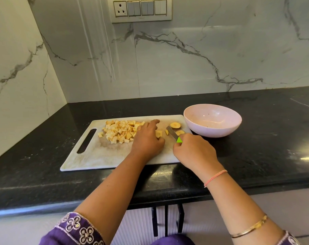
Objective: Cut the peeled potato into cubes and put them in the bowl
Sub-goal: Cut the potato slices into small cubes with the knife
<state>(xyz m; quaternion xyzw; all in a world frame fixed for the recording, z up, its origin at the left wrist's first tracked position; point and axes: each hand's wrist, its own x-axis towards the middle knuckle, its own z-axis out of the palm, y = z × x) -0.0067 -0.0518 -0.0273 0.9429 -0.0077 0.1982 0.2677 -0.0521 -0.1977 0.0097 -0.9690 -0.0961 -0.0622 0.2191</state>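
Inside right hand (194, 151), knife handle (179, 139) mostly hidden

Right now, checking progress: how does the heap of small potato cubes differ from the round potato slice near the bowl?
The heap of small pale-yellow potato cubes is fully diced; the round yellow potato slice is uncut. The heap holds many pieces, left of centre on the white cutting board; the slice lies alone near its far right corner. Neither is in the pink bowl.
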